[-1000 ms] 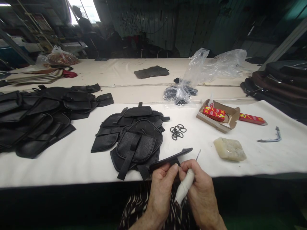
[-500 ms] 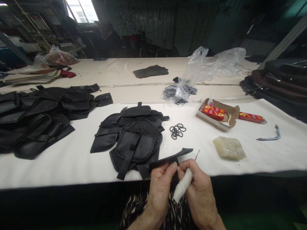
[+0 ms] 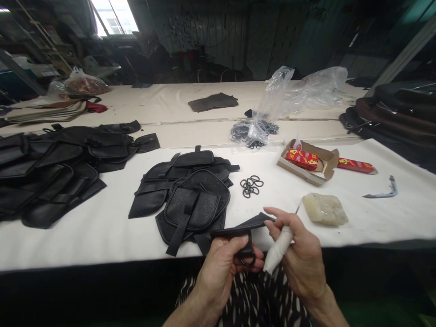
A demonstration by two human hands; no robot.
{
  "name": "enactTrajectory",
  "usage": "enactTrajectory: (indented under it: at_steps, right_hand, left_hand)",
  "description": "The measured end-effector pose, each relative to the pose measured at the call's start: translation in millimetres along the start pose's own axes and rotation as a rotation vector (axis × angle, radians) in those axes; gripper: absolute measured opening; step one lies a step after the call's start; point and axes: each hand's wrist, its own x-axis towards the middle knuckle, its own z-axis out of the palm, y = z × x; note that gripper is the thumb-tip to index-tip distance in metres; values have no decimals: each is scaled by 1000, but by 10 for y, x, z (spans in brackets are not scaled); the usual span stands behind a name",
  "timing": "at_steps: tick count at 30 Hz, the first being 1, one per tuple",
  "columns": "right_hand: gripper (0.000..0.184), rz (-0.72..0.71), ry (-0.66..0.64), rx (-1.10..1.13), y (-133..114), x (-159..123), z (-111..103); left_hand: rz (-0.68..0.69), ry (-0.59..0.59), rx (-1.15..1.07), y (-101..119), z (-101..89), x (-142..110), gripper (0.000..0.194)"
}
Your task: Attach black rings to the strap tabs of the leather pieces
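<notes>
My left hand grips a black leather piece by its strap, where a black ring hangs below my fingers. My right hand is closed on a thin needle-like tool that pokes out above it; one finger wears a white wrap. Both hands hover at the near edge of the white table. A stack of black leather pieces lies just beyond my left hand. Several loose black rings sit beside the stack.
A pale wax block lies right of my hands. Behind it are an open cardboard box with red packets, a metal tool and plastic bags. A large pile of black leather pieces covers the left.
My hands have drawn apart: the right hand moved right and up with the needle, and the left hand lowered, showing the ring on the strap.
</notes>
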Motion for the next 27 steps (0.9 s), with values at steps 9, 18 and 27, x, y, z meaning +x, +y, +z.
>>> enactTrajectory:
  at_steps: [9, 18, 27]
  right_hand:
    - [14, 186, -126, -58, -129, 48, -162]
    - [8, 170, -96, -12, -27, 104, -12]
    - [11, -146, -2, 24, 130, -366, 109]
  left_hand:
    - [-42, -100, 51, 98, 53, -237, 26]
    - [142, -17, 258, -21, -70, 45, 24]
    - [141, 3, 280, -48, -113, 142, 27]
